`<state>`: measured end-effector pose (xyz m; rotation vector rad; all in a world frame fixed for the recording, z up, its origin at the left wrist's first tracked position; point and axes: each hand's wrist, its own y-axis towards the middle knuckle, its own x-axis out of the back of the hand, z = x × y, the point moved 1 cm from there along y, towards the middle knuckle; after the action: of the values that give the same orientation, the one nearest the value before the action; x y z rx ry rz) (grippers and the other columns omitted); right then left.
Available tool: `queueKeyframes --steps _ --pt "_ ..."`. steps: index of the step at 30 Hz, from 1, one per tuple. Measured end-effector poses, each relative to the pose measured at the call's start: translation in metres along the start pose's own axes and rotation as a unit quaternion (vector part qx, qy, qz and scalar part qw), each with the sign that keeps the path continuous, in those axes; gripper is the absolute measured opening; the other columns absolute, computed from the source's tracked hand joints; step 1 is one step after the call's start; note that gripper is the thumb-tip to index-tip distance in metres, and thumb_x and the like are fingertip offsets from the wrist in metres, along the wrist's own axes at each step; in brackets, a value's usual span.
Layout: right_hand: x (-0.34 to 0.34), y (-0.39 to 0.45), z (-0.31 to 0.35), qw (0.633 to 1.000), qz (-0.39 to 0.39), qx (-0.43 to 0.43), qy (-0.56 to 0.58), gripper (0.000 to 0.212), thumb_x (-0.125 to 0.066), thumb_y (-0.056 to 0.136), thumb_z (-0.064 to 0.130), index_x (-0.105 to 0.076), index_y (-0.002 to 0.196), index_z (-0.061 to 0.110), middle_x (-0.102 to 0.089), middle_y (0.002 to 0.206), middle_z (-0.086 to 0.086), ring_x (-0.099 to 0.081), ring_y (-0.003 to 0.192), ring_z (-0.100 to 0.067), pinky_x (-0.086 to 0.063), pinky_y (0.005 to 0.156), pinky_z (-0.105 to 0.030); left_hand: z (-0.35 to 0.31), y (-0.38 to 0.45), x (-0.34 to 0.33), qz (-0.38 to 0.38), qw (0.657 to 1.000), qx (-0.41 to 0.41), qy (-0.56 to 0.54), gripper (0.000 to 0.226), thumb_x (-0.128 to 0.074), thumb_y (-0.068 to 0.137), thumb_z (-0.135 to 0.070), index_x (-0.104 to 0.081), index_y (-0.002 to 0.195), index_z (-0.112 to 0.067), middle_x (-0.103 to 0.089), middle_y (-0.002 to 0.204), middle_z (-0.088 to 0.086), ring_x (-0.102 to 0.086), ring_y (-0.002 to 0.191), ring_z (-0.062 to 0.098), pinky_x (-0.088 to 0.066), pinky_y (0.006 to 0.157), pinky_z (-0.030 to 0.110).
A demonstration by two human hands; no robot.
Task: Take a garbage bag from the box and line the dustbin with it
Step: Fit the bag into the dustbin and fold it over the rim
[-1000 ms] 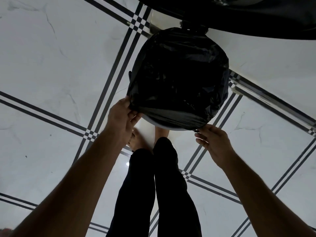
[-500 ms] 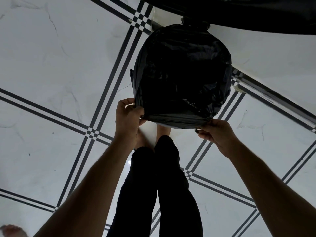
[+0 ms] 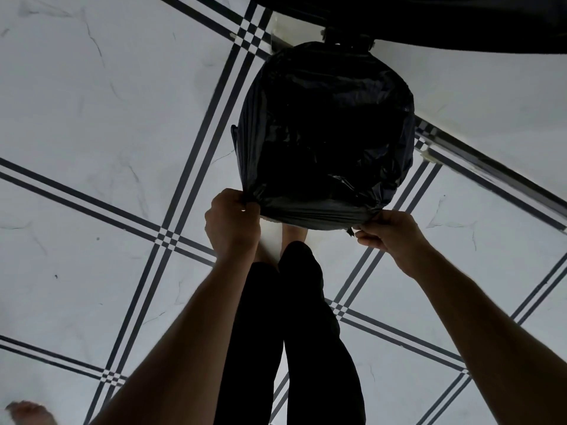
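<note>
A black garbage bag [image 3: 328, 133] is spread over the mouth of the dustbin, which stands on the floor in front of my feet and is hidden under the plastic. The near edge of the bag is stretched tight in a band along the bin's near rim. My left hand [image 3: 231, 223] is closed on the bag's near left corner. My right hand [image 3: 388, 231] pinches the near right corner, and a small tail of plastic sticks out by its fingers. The box of bags is not in view.
White marble floor tiles [image 3: 92, 118] with black double stripes surround the bin. My legs in black trousers [image 3: 294, 332] stand just behind it. A dark object [image 3: 429, 23] overhangs the top edge beyond the bin. Another person's foot [image 3: 29, 412] shows at bottom left.
Both hands have closed on the bag's near corners and pulled the edge taut; a second ago the right hand lay open under the rim. The light strip of bin under the bag is now covered.
</note>
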<state>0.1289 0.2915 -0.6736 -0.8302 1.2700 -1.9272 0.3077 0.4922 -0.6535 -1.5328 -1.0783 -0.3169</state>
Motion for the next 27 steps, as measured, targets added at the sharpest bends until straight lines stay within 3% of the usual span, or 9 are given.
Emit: queueKeyframes --steps 5,10,15,19,21,23,25,27 --pt "0.003 0.002 0.001 1.000 0.022 -0.009 -0.005 0.006 -0.071 0.088 0.002 -0.073 0.094 0.000 -0.074 0.087 -0.013 -0.071 0.076 -0.019 -0.060 0.068 -0.024 0.003 0.004 0.005 0.015 0.999 -0.026 -0.017 0.014 -0.062 0.087 -0.018 -0.073 0.096 -0.017 -0.077 0.089 0.001 -0.069 0.088 0.021 -0.044 0.071 0.029" --pt "-0.001 0.006 0.007 0.999 -0.005 0.008 -0.035 0.011 -0.069 0.088 -0.004 -0.071 0.083 0.006 -0.073 0.073 -0.010 -0.072 0.068 -0.015 -0.062 0.068 -0.026 0.002 0.011 0.003 0.034 0.999 -0.031 -0.011 0.020 -0.061 0.083 -0.008 -0.073 0.091 -0.021 -0.074 0.083 -0.003 -0.069 0.078 0.017 -0.046 0.060 0.027" --pt "-0.007 0.010 0.012 0.998 -0.047 0.012 -0.030 0.021 -0.065 0.085 -0.014 -0.070 0.079 0.006 -0.070 0.074 -0.016 -0.071 0.060 -0.013 -0.060 0.060 -0.021 0.000 0.021 0.003 0.066 0.998 -0.012 -0.016 0.023 -0.067 0.076 -0.002 -0.063 0.064 -0.022 -0.069 0.062 -0.002 -0.070 0.067 0.020 -0.056 0.062 0.032" --pt "-0.007 0.013 0.011 0.997 -0.072 0.014 -0.026 0.023 -0.066 0.084 -0.015 -0.069 0.075 0.006 -0.070 0.074 -0.016 -0.071 0.055 -0.011 -0.060 0.059 -0.020 -0.003 0.035 0.000 0.088 0.996 0.011 -0.021 0.032 -0.064 0.070 0.005 -0.051 0.050 -0.016 -0.058 0.050 -0.001 -0.055 0.051 0.019 -0.037 0.049 0.023" --pt "-0.008 0.013 0.011 0.996 -0.082 0.018 -0.013 0.023 -0.067 0.085 -0.013 -0.070 0.074 0.008 -0.071 0.075 -0.013 -0.072 0.060 -0.014 -0.062 0.063 -0.022 -0.002 0.047 -0.005 0.096 0.993 0.043 -0.048 0.031 -0.062 0.075 0.007 -0.058 0.056 -0.018 -0.065 0.055 0.001 -0.063 0.052 0.020 -0.048 0.053 0.023" --pt "-0.009 0.014 0.010 0.996 -0.092 0.018 0.007 0.024 -0.065 0.086 -0.013 -0.070 0.074 0.008 -0.072 0.077 -0.012 -0.071 0.067 -0.018 -0.062 0.064 -0.022 0.001 0.057 -0.008 0.107 0.985 0.085 -0.101 0.030 -0.068 0.078 0.009 -0.066 0.067 -0.019 -0.073 0.066 0.007 -0.073 0.060 0.022 -0.062 0.066 0.037" --pt "-0.010 0.017 0.008 0.993 -0.108 0.014 0.038 0.024 -0.062 0.086 -0.015 -0.071 0.076 0.005 -0.072 0.079 -0.013 -0.071 0.069 -0.020 -0.062 0.067 -0.024 0.002 0.061 -0.005 0.124 0.971 0.135 -0.154 0.026 -0.072 0.077 0.011 -0.065 0.070 -0.013 -0.072 0.071 0.015 -0.074 0.066 0.027 -0.063 0.070 0.042" --pt "-0.008 0.020 0.008 0.989 -0.129 0.002 0.078 0.024 -0.057 0.087 -0.017 -0.069 0.078 0.001 -0.071 0.080 -0.015 -0.072 0.066 -0.019 -0.063 0.072 -0.028 -0.001 0.064 0.005 0.140 0.956 0.156 -0.207 0.023 -0.070 0.082 0.011 -0.061 0.070 -0.007 -0.069 0.073 0.015 -0.073 0.063 0.023 -0.063 0.067 0.036"
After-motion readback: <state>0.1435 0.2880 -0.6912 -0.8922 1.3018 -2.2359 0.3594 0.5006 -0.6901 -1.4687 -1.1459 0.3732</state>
